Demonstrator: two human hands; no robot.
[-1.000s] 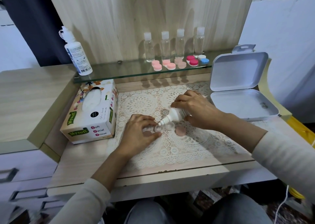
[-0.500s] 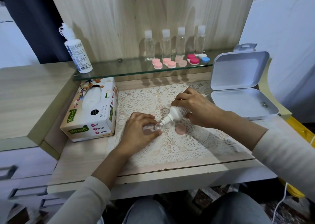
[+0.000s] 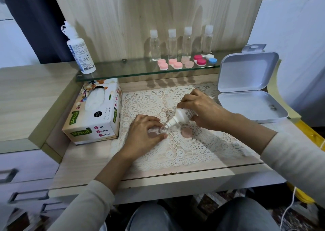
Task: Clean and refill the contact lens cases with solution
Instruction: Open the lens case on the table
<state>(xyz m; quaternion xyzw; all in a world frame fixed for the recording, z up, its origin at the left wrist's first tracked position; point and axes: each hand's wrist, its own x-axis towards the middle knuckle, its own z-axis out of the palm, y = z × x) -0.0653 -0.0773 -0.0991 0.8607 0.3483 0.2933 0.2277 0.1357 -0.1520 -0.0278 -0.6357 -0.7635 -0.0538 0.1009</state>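
My right hand (image 3: pixel 202 109) still grips the tilted solution bottle (image 3: pixel 182 115) over the clear lens case (image 3: pixel 164 129) that my left hand (image 3: pixel 144 134) holds on the lace mat (image 3: pixel 175 153), so I think the refilling continues.

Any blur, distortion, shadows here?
Head view: wide-angle bending curves the pale wooden desk; grey drawers lower left blur; four clear plastic bottles cast shadows under the glass shelf; left hand, right hand, white dropper bottle, clear lens case are sharp.

Right hand (image 3: pixel 202 110) tips solution bottle (image 3: pixel 182 115) over lens case (image 3: pixel 165 129).
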